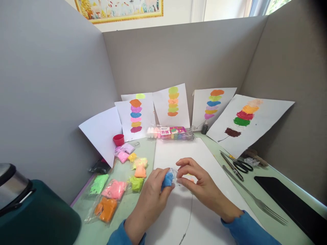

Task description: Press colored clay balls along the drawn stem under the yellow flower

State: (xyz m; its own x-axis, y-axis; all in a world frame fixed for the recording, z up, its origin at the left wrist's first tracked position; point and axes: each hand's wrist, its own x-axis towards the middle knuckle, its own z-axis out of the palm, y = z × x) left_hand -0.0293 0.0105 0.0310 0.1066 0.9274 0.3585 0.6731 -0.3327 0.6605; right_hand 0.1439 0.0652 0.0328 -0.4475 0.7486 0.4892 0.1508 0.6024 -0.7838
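Blue clay packet (167, 179) is up in your left hand (156, 186), pinched between thumb and fingers, above the white sheet (163, 221). Your right hand (198, 178) is just beside it, fingers bent and fairly narrow at the clear wrapper edge; can't tell if they actually grip the film. A thin dark line (190, 217) runs down the sheet below your hands. Left of the sheet: orange packet (106, 209), pink packet (115, 189), lime packet (136, 183). Beyond its far end: bagged clay set (171, 132). On your right: fork (265, 207), scissors (242, 166). Painted sheets lean at the back.
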